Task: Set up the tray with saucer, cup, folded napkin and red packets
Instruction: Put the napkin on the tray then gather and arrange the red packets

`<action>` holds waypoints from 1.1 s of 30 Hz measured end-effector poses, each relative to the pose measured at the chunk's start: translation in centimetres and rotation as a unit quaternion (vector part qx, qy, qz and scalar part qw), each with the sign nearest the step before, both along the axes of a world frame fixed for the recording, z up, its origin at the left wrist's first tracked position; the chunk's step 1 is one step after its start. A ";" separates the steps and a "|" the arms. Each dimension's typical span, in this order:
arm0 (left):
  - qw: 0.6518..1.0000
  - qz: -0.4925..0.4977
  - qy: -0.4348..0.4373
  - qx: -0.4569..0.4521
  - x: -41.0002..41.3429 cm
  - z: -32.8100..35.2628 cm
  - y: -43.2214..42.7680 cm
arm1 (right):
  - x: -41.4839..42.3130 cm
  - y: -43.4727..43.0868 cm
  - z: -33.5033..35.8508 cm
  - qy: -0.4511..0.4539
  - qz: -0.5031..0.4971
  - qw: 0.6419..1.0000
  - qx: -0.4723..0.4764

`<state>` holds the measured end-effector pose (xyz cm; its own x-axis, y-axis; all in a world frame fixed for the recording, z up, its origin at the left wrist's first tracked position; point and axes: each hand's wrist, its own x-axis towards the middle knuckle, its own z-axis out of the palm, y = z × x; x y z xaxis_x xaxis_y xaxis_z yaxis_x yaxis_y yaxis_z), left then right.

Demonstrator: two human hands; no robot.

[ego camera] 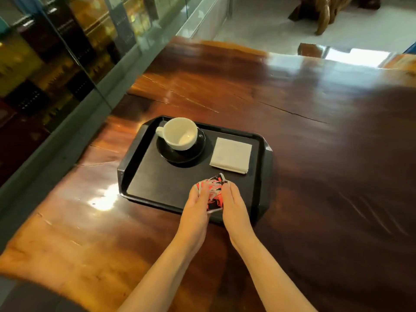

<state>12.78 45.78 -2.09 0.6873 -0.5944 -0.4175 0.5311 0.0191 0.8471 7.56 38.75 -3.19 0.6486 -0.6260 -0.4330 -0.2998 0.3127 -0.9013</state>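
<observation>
Head view, the only one available to me. The black tray [122,176] lies on the glossy wooden table [292,97]. The black saucer [180,157] sits in its far left corner with the white cup [182,134] upright on it, handle pointing left. I judge this placement keeps the heaviest item away from the near edge where I am working.

The folded napkin [231,155] lies flat to the right of the saucer, apart from it, square to the tray's far rim.

The red packets [212,192] are a small fanned stack over the near part of the tray floor, just in front of the napkin. I cannot tell whether they rest on the tray or hang just above it.

The left hand [194,206] curls its fingers over the stack's left edge and grips it. The right hand [235,206] lays near-straight fingers against the right edge and presses inward, its thumb hidden. I judge the two-sided hold squares the loose packets so that they land as one neat pile

Saucer, cup and napkin appear done, so the packets are the last item
</observation>
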 end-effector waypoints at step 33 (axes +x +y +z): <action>0.953 -0.112 -0.133 0.248 10.6 -6.0 2.7 | 8.8 -4.2 -4.5 0.188 0.298 0.908 -0.225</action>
<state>23.40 48.43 -8.09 0.6867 -0.5131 -0.5149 0.2408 -0.5078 0.8271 16.33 34.51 -7.68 0.7895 -0.3805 -0.4816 -0.6084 -0.3818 -0.6958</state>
